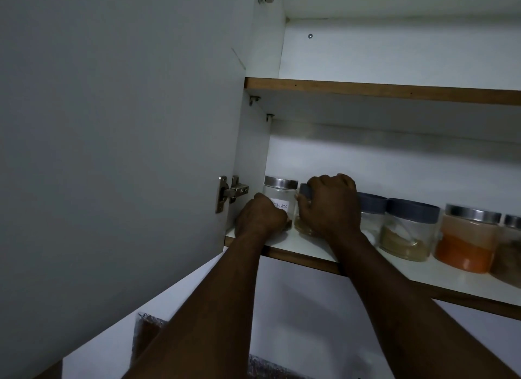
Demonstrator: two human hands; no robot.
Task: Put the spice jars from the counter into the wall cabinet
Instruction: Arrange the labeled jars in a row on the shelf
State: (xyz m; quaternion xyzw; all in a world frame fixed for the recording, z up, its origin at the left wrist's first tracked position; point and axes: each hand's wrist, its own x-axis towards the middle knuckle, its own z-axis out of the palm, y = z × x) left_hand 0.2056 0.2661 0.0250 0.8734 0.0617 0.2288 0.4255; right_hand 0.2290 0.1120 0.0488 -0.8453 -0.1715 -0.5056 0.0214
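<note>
Inside the wall cabinet (394, 54), on the lower shelf (310, 251), jars are stood upright, long axis vert., lids up, packed close, prob. to save room. The row (406, 229) runs rt of the fingers. The grey-lidded jar (305, 192) is clasped by the right hand (329, 206). At the cloves jar (282, 198) base the left hand (260, 216) is curled, prob. steadying; grip can't be told.

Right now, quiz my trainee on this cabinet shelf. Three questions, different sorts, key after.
1. True or false: the Cloves jar has a grey lid.
2. The right hand grips: A) the Cloves jar B) the grey-lidded jar beside it C) nothing
3. Fill in: the jar of orange powder has a ___ lid.
Key: 1 false; 2 B; 3 silver.
</note>
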